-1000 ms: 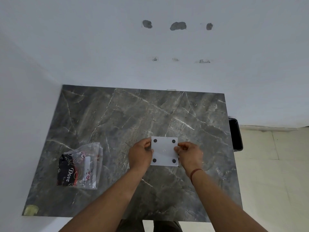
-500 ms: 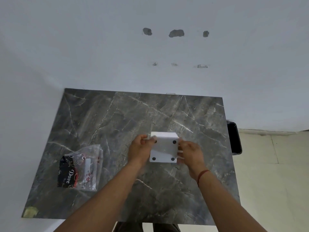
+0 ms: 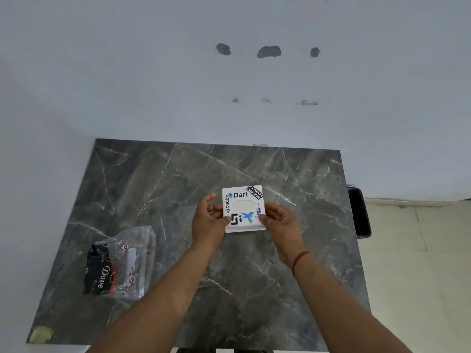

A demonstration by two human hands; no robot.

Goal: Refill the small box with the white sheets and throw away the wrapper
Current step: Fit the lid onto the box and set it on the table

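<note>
Hands, left hand and right hand, clamp the small white sticker-covered box by its sides over the grey marble table, a pale sheet showing at its oval slot, so refilling seems done, while the clear plastic printed wrapper lies well left, not yet discarded.

On one marble table are one small white box, one clear wrapper and two hands; one black bin stands beside it.
</note>
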